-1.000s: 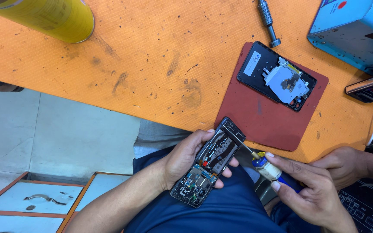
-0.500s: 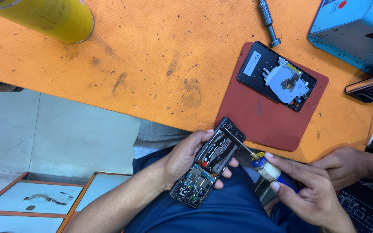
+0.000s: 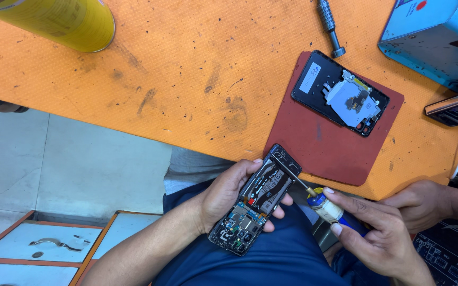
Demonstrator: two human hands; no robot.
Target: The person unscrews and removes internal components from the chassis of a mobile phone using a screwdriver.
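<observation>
Orange textured worktop [image 3: 186,69], stained and scuffed, across the far side under even light, with pale grey floor tiles [image 3: 70,164] below its near edge and orange-framed white drawers [image 3: 38,249] at near left.

the table top [image 3: 186,69] is a matt orange mat, finely dimpled and stained. on it lies a smooth, dull red rubber pad [image 3: 319,148] under a glossy black phone back [image 3: 314,79]. the opened phone [image 3: 255,204] shows bare circuit boards and shiny metal. the screwdriver [image 3: 319,201] has a steel shaft and a plastic handle.
</observation>
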